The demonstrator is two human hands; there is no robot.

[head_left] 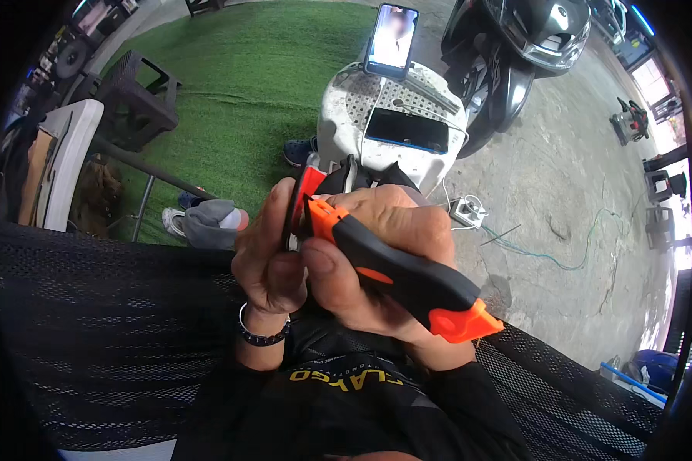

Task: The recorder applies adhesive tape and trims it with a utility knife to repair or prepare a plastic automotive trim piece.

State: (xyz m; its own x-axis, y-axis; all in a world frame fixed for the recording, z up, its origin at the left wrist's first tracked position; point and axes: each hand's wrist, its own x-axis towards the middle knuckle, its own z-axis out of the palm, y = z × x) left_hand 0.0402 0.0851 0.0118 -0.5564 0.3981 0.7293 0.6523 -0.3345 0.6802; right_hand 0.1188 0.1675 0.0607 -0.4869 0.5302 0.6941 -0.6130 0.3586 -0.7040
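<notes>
My right hand (404,219) is closed round a black-and-orange scraper (411,273), a hand tool with a black grip and an orange piece at each end. One orange end points up and left, against or very near a flat red-and-black piece (312,181). That piece stands on edge in my left hand (273,246), pinched between thumb and fingers. Its kind cannot be made out, since the fingers hide much of it. Both hands meet in front of my chest, and whether the scraper touches the piece is unclear.
Beyond my hands stands a white plastic stool (338,115) with a propped-up phone (392,42), a dark phone lying flat (407,131) and cables. A power strip (467,212) lies on the concrete. A motorcycle (507,69) is at far right, a dark stool (134,96) at left.
</notes>
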